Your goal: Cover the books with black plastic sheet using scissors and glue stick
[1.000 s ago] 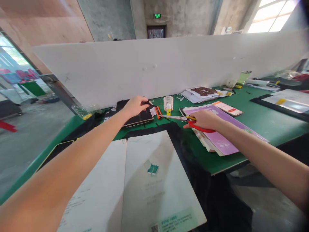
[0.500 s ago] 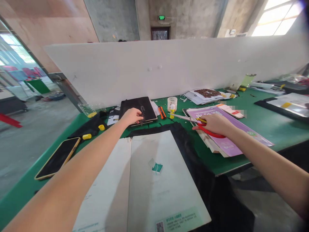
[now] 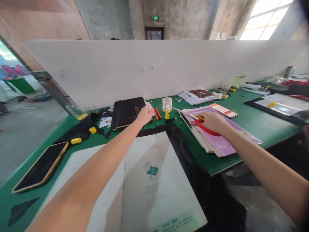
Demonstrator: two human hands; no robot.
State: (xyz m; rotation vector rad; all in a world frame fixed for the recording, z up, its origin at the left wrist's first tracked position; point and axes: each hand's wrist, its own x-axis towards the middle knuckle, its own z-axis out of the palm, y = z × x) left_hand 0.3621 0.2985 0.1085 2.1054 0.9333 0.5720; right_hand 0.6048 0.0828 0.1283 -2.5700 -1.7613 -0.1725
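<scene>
My left hand [image 3: 145, 116] is stretched forward over the right edge of a black notebook [image 3: 126, 111], fingers curled together close to an orange utility knife [image 3: 157, 113]. Whatever its fingers pinch is too small to make out. My right hand [image 3: 211, 123] grips scissors [image 3: 207, 129] with red and yellow handles, resting over a purple book [image 3: 224, 141]. Their blades point left, toward a yellow and white glue stick [image 3: 167, 112]. Nearer to me, a white open book cover [image 3: 159, 193] lies spread on black cloth [image 3: 183, 145], a small green and clear scrap on it.
A phone [image 3: 42, 167] lies at the left, near yellow caps [image 3: 76, 140] and black cloth scraps [image 3: 23, 211]. A clear cup [image 3: 167, 103] stands behind the glue stick. Papers with brown bits [image 3: 201, 94] lie by the white partition [image 3: 116, 71]. A red and white booklet [image 3: 223, 110] is on the right.
My left hand has moved right across the black notebook, to its right edge beside the utility knife. My right hand still holds the scissors. The view has turned slightly right.
</scene>
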